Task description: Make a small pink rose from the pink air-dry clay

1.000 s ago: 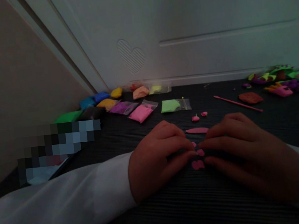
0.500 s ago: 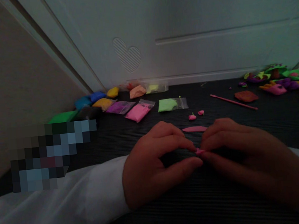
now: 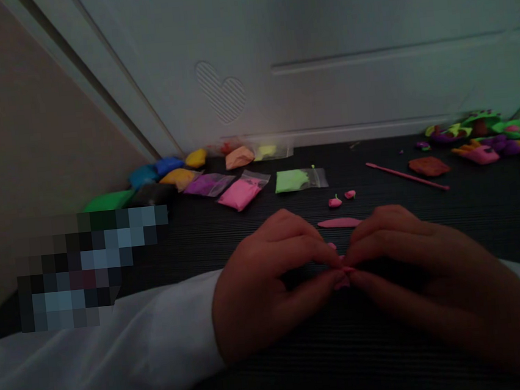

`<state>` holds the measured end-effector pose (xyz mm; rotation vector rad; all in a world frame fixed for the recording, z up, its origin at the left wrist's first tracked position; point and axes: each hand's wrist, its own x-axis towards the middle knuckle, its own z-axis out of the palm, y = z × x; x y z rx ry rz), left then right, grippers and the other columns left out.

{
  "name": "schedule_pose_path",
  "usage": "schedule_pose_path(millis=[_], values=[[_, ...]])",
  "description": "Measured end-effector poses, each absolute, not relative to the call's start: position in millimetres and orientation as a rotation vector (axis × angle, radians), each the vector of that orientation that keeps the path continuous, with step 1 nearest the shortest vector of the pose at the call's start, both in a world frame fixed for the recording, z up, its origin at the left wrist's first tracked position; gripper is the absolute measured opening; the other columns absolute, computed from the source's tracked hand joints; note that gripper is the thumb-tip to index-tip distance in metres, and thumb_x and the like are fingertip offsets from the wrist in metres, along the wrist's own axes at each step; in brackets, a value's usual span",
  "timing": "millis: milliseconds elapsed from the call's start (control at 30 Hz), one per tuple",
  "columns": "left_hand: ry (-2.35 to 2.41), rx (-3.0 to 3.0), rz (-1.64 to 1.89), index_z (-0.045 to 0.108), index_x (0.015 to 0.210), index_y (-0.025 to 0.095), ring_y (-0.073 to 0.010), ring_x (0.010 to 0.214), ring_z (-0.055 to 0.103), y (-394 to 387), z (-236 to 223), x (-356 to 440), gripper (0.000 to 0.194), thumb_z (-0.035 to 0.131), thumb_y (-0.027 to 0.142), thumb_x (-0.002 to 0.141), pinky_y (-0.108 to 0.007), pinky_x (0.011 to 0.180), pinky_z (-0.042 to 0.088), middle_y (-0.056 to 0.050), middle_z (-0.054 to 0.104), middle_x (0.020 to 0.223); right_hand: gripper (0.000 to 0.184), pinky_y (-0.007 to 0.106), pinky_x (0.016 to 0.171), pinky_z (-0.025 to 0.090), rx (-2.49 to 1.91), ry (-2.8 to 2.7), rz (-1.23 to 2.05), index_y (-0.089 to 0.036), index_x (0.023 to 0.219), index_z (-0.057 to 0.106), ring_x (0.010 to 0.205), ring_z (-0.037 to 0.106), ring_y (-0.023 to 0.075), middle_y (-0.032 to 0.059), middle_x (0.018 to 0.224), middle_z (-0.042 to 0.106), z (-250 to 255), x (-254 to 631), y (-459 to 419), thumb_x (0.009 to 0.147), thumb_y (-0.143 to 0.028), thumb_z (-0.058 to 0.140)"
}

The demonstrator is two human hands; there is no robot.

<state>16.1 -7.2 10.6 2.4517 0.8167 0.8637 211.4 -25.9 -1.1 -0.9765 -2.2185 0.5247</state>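
while two small pink clay buds (image 3: 335,202) sit formed beyond the flat pink pointed strip (image 3: 337,223), the left hand (image 3: 268,280) and right hand (image 3: 438,282) narrowly pinch a soft pink clay piece (image 3: 349,269), seemingly half-shaped, nearer than the strip; loose pink bits (image 3: 332,247) lie beside it.

Dark ribbed tabletop (image 3: 277,371) — colored packets (image 3: 241,192), pink stick (image 3: 408,176), pink buds (image 3: 335,202).

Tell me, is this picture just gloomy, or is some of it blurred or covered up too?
Head view: dim overall, with the pale panel brightest and the dark table nearly black near the bottom; head view: coarse square blocks mask a patch at lower left; head view: the pink bits between the left hand and right hand look too soft and shaded for fine detail.
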Motion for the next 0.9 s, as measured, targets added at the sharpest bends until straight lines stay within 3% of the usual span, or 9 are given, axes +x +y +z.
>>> schedule_pose_path(millis=[433, 900], values=[[0.755, 2.481, 0.868, 0.062, 0.086, 0.013, -0.0123, 0.082, 0.051, -9.9, 8.3, 16.1, 0.013, 0.061, 0.015, 0.073, -0.025, 0.076, 0.042, -0.003, 0.06, 0.082, 0.006, 0.027, 0.066, 0.039, -0.962, -2.2, 0.503, -0.022, 0.08, 0.055, 0.075, 0.054, 0.0117, -0.0023, 0.077, 0.057, -0.4, 211.2, -25.1, 0.076, -0.018, 0.054], [0.752, 2.481, 0.877, 0.063, 0.082, 0.013, -0.0122, 0.081, 0.05, -8.9, 9.5, 16.8, 0.009, 0.056, 0.011, 0.077, -0.025, 0.074, 0.041, -0.003, 0.059, 0.079, 0.007, 0.03, 0.069, 0.038, -0.98, -2.183, 0.526, -0.022, 0.08, 0.054, 0.078, 0.053, 0.0137, -0.0003, 0.081, 0.057, -0.5, 209.8, -28.0, 0.077, -0.016, 0.052]])
